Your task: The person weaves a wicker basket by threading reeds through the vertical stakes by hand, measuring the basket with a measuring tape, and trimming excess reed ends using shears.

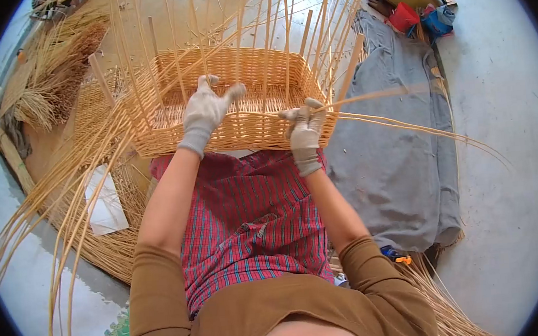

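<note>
A rectangular wicker basket (250,131) of pale woven strands rests at my lap, with long upright stakes rising from its walls. My left hand (206,111), in a light work glove, is over the near rim with thumb and fingers apart. A thin upright stake (200,37) passes by its fingertips. At the near right corner my right hand (305,132), also gloved, pinches a wicker strand (371,96) against the rim. That strand trails off to the right, blurred by motion. Below it, more loose strands (417,127) stick out from the same corner.
Long loose strands (64,212) fan out from the basket's left side. Bundles of wicker (53,77) lie at the far left. A grey cloth (394,158) covers something on the right. Beyond it are a red container (403,16) and a blue container (438,21).
</note>
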Available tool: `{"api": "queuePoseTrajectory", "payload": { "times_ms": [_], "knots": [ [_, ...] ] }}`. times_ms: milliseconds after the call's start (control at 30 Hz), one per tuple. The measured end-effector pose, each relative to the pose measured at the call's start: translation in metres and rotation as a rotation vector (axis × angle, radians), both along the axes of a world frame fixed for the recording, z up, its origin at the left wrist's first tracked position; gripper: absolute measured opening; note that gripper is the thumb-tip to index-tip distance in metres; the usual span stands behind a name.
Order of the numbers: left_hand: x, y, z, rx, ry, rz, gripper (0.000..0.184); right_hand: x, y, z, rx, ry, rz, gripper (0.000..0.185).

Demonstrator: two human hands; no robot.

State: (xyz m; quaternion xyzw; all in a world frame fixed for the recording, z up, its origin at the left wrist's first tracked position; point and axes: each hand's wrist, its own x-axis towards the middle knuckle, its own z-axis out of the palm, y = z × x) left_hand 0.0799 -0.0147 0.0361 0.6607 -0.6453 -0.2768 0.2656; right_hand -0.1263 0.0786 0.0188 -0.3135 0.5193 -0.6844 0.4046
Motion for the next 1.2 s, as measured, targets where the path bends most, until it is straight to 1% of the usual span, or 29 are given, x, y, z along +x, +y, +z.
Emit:
{"api": "queuePoseTrajectory", "payload": {
  "times_ms": [33, 67, 133, 167, 233, 267, 300, 333, 367, 433, 467, 500, 533, 567, 633, 667, 733, 800, 833, 867, 900, 933, 967, 1033, 1067, 1100, 1133, 1167, 1200],
  "knots": [
    [-0.011, -0.012, -0.005, -0.027, -0.051, 0.132, 0.06, 0.004, -0.001, 0.001, -0.007, 0.015, 0.004, 0.021],
    [-0.014, -0.022, -0.008, -0.038, -0.032, 0.137, 0.06, 0.007, -0.001, 0.003, -0.144, 0.115, 0.078, 0.02],
    [-0.009, -0.024, -0.005, 0.173, 0.081, 0.025, 0.058, 0.013, 0.011, 0.0, -0.389, 0.287, 0.201, 0.017],
    [-0.008, -0.021, -0.005, 0.162, 0.077, 0.017, 0.058, -0.013, -0.001, -0.002, -0.235, 0.079, 0.18, 0.018],
    [-0.008, 0.009, 0.02, -0.437, 0.225, 0.181, 0.051, -0.052, 0.0, 0.005, 0.083, 0.029, -0.009, 0.023],
    [-0.017, 0.019, 0.032, -0.598, 0.344, 0.17, 0.047, -0.057, -0.005, 0.001, 0.074, 0.027, -0.021, 0.023],
    [-0.036, 0.018, 0.035, -0.585, 0.349, 0.154, 0.047, -0.063, 0.0, -0.008, 0.059, -0.108, -0.025, 0.023],
    [-0.055, 0.02, 0.036, -0.121, 0.345, -0.058, 0.045, -0.068, 0.011, -0.012, 0.051, -0.239, -0.03, 0.024],
    [-0.066, 0.019, 0.037, 0.328, 0.327, -0.258, 0.044, -0.072, 0.013, -0.013, 0.057, -0.233, -0.035, 0.024],
    [-0.079, 0.012, -0.035, 0.54, 0.423, -0.374, 0.049, -0.071, -0.012, -0.001, -0.023, 0.206, 0.07, 0.023],
    [-0.082, 0.011, -0.029, 0.541, 0.419, -0.369, 0.049, -0.06, -0.035, 0.016, -0.211, 0.52, 0.034, 0.025],
    [-0.086, 0.022, -0.022, 0.517, 0.447, -0.251, 0.047, -0.043, -0.058, 0.035, -0.37, 0.827, -0.006, 0.027],
    [-0.089, 0.029, -0.018, 0.48, 0.471, -0.135, 0.047, -0.026, -0.086, 0.05, -0.337, 1.105, 0.016, 0.029],
    [-0.091, 0.022, -0.016, 0.471, 0.472, -0.138, 0.047, -0.019, -0.113, 0.064, -0.324, 1.396, 0.037, 0.03],
    [-0.087, 0.015, -0.024, 0.531, 0.509, -0.113, 0.05, -0.038, -0.111, 0.064, -0.38, 1.416, 0.061, 0.033],
    [-0.084, 0.011, -0.03, 0.511, 0.486, -0.136, 0.044, -0.051, -0.109, 0.065, -0.45, 1.444, 0.104, 0.036],
    [-0.088, 0.017, -0.026, 0.525, 0.498, -0.13, 0.042, -0.084, -0.037, 0.027, -0.383, 0.263, 0.07, 0.04],
    [-0.083, 0.015, -0.02, 0.558, 0.512, -0.215, 0.042, -0.111, -0.014, -0.042, -0.445, -0.032, 0.092, 0.029],
    [-0.082, 0.01, -0.021, 0.282, 0.395, -0.238, 0.048, -0.108, -0.009, -0.019, -0.43, -0.03, 0.087, 0.029],
    [-0.081, 0.007, -0.023, 0.025, 0.259, -0.268, 0.054, -0.103, -0.002, 0.001, -0.285, 0.056, 0.051, 0.025],
    [-0.088, 0.007, 0.004, -0.119, 0.059, -0.167, 0.07, -0.095, 0.007, 0.012, -0.135, 0.136, 0.016, 0.023],
    [-0.096, -0.007, -0.011, -0.034, 0.099, -0.155, 0.074, -0.087, 0.007, 0.006, -0.213, 0.031, -0.003, 0.019],
    [-0.105, -0.024, -0.021, 0.024, 0.157, -0.133, 0.078, -0.077, 0.006, 0.012, -0.224, 0.047, 0.004, 0.019],
    [-0.11, -0.02, -0.005, 0.11, 0.169, -0.099, 0.075, -0.056, 0.022, 0.026, -0.478, 0.529, 0.277, 0.017],
    [-0.109, -0.014, 0.005, 0.206, 0.165, -0.073, 0.072, -0.078, 0.013, 0.017, -0.423, 0.106, 0.249, 0.012],
    [-0.105, -0.005, 0.013, 0.196, 0.166, -0.082, 0.072, -0.113, 0.015, 0.023, -0.211, 0.298, 0.143, 0.011],
    [-0.099, 0.009, 0.019, -0.209, 0.329, -0.02, 0.061, -0.145, 0.021, 0.03, 0.008, 0.478, 0.022, 0.013],
    [-0.1, 0.014, 0.023, -0.616, 0.498, 0.049, 0.051, -0.162, 0.022, 0.034, -0.001, 0.483, 0.007, 0.013],
    [-0.111, 0.014, 0.017, -0.462, 0.988, -0.089, 0.038, -0.175, 0.025, 0.036, -0.031, 0.224, -0.128, 0.012]
  ]
}}
